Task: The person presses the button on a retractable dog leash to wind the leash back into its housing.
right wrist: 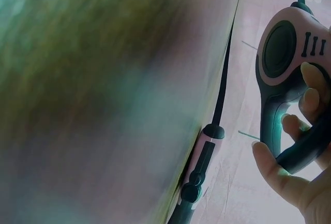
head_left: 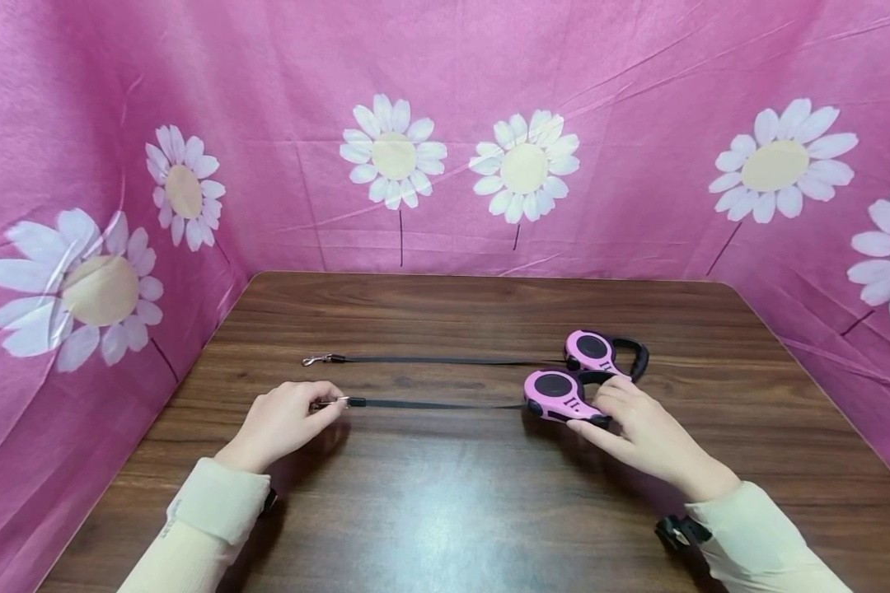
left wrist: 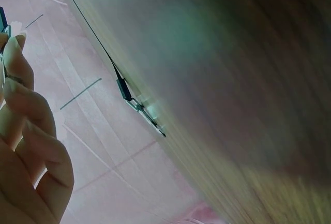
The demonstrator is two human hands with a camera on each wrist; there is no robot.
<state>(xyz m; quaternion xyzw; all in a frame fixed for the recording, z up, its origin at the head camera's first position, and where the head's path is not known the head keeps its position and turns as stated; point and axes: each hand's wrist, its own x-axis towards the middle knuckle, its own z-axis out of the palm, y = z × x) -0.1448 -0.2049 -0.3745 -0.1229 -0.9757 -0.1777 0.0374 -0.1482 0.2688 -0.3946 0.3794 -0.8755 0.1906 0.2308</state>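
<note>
Evidently holding clip [head_left: 344,400] in left hand [head_left: 285,420] and near leash reel [head_left: 556,394] in right hand [head_left: 641,436], so liable to bump the far reel [head_left: 592,349] by drifting toward it.

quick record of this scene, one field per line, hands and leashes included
left hand: pinches the near leash at its clip end
right hand: grips its handle
near leash: pink and black, strap drawn out between the hands
far leash: same colours, strap also drawn out, touched by neither hand
far clip: metal, on the table
backdrop: pink, printed with white daisies
</note>
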